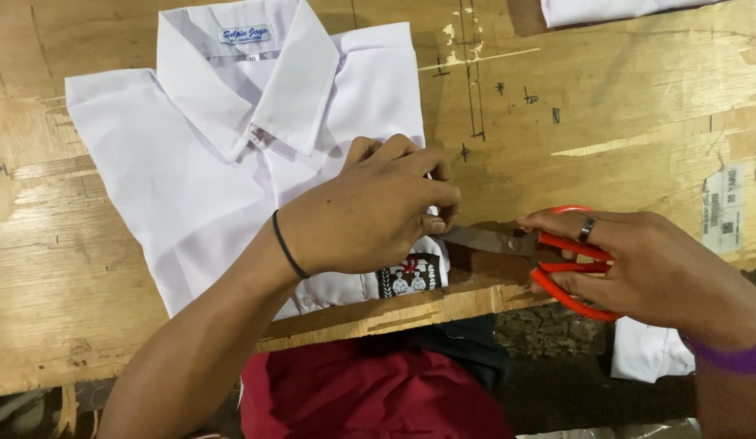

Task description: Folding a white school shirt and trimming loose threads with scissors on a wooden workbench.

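A folded white shirt lies collar-up on a worn plywood table. My left hand rests on the shirt's right lower part, fingertips pinching at its edge; a thin black band circles the wrist. A dark printed tag with small figures shows just below that hand. My right hand, with a ring, grips red-handled scissors. The scissor blades point left and reach the pinched spot at the shirt's right edge. What the fingertips pinch is hidden.
Another white garment lies at the table's far edge. White cloth hangs below the table at the right. Dark red fabric sits under the near edge. Pencil marks and a paper label are on the wood.
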